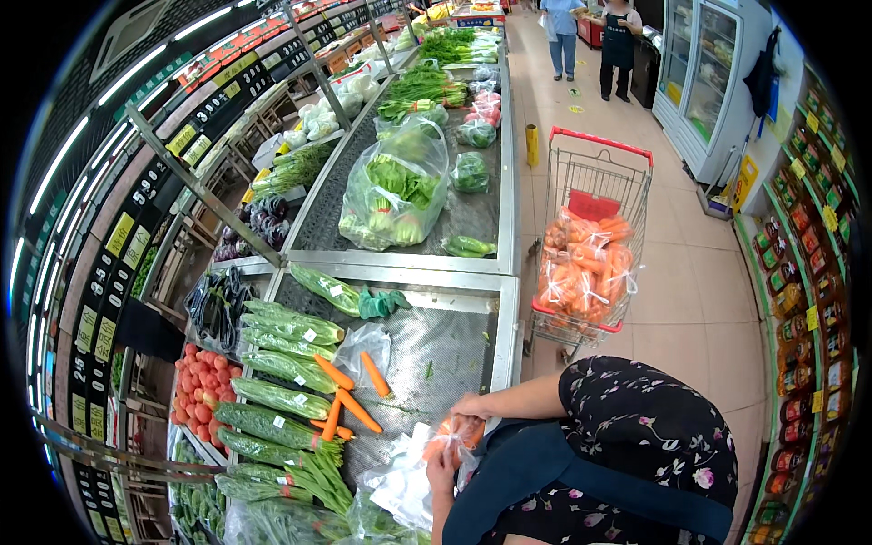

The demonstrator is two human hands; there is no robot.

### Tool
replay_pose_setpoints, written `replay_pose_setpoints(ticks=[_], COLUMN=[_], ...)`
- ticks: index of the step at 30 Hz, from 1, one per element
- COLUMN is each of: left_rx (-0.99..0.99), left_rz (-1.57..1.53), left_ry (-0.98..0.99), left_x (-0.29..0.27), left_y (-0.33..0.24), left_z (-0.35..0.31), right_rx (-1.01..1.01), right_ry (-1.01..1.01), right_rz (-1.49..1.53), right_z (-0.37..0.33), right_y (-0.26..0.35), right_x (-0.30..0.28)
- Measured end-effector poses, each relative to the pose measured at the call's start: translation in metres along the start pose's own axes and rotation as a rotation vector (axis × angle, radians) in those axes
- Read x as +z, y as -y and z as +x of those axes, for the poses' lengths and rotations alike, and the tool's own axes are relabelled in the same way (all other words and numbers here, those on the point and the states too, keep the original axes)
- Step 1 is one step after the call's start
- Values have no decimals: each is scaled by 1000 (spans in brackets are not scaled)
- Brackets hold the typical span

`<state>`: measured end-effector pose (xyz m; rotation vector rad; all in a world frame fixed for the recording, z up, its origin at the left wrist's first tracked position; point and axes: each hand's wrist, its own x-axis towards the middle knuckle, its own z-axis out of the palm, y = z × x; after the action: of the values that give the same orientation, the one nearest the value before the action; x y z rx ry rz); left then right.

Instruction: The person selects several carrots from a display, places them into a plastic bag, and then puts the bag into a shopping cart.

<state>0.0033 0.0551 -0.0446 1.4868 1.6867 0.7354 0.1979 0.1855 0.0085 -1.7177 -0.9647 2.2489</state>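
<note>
A clear plastic bag of carrots (pixel 448 443) is between my two hands at the near edge of the produce stand. My right hand (pixel 469 408) grips its upper side, fingers bent in on the plastic. Around the lower side curls my left hand (pixel 440 470), its fingers partly hidden by the bag. White plastic bags (pixel 400 481) lie crumpled just left of my hands. Several loose carrots (pixel 360 411) rest farther left on the dark mat, near a flattened clear bag (pixel 367 350). Beside them runs a row of wrapped leafy greens (pixel 283 397) with small white labels.
A wire shopping cart (pixel 595 163) with red trim holds several bags of carrots (pixel 586 263) in the aisle. A raised metal rim (pixel 509 327) edges the stand. Tomatoes (pixel 204 391) lie beyond the greens. Two people (pixel 619 45) stand far up the aisle by a glass-door fridge (pixel 699 77).
</note>
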Motion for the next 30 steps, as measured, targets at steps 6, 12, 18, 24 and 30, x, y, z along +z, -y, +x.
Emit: replay_pose_setpoints(ticks=[6, 12, 18, 24, 30], left_rx=[278, 186, 18, 434, -114], left_rz=[261, 291, 182, 441, -1186], left_ry=[-9, 70, 108, 55, 37], left_x=[-36, -30, -15, -13, 4], left_y=[-77, -51, -30, -19, -9], left_z=[-26, -36, -28, -39, -23], right_rx=[179, 130, -64, 89, -115], right_ry=[264, 79, 326, 67, 320], right_rz=[593, 758, 509, 928, 496], right_z=[41, 50, 31, 57, 33], right_y=[29, 8, 26, 10, -3], right_x=[6, -26, -3, -30, -17])
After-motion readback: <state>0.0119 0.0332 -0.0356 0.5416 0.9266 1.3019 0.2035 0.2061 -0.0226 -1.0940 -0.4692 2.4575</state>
